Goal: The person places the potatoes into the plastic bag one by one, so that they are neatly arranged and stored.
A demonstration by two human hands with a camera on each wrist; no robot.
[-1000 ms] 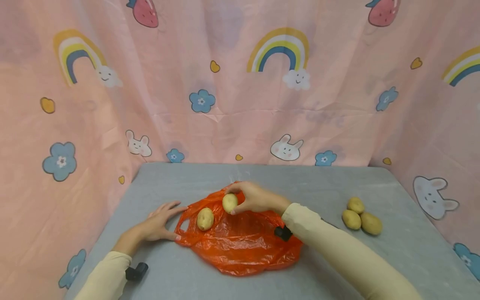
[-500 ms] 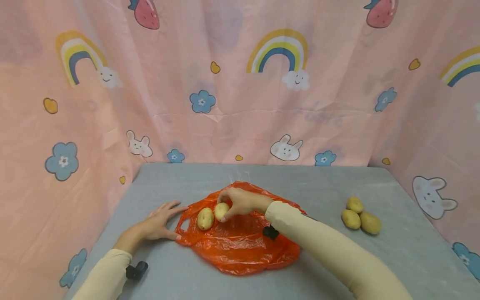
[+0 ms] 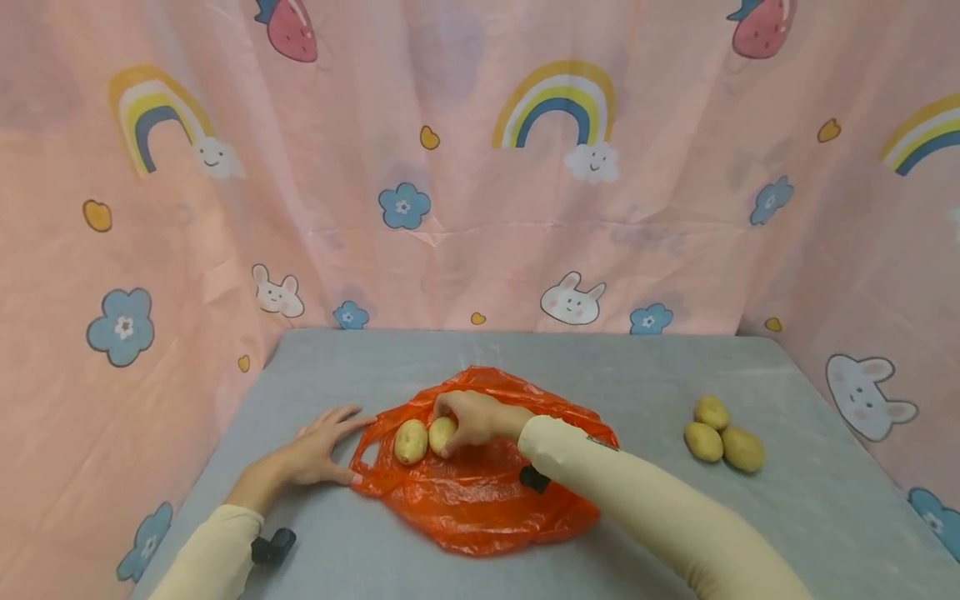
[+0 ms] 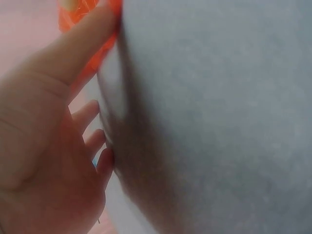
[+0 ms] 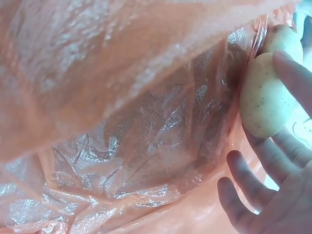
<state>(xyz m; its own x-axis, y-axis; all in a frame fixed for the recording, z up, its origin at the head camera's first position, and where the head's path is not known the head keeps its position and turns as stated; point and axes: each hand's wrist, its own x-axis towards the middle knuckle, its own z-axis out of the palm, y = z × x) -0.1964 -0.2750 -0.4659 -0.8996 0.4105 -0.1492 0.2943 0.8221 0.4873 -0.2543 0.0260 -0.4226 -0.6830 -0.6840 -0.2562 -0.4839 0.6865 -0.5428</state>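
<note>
An orange-red plastic bag (image 3: 487, 508) lies spread on the grey table. My right hand (image 3: 476, 419) holds a pale yellow potato (image 3: 441, 435) low over the bag, between thumb and fingers. In the right wrist view the thumb lies on this potato (image 5: 265, 97) and fingers reach under it. Close on its left, a second potato (image 3: 410, 442) sits on the bag near the handle hole. My left hand (image 3: 318, 450) rests at the bag's left end with fingers spread, thumb and fingertips touching the handle edges; in the left wrist view the thumb presses the orange plastic (image 4: 90, 53).
Three more potatoes (image 3: 703, 442) lie grouped on the right side of the grey table (image 3: 600, 367). A pink curtain (image 3: 465, 267) printed with rainbows and rabbits stands behind and along both sides. Each wrist carries a small black camera.
My right hand has moved left and down with its potato, from the bag's upper middle to beside the other potato. My left hand has stayed in place.
</note>
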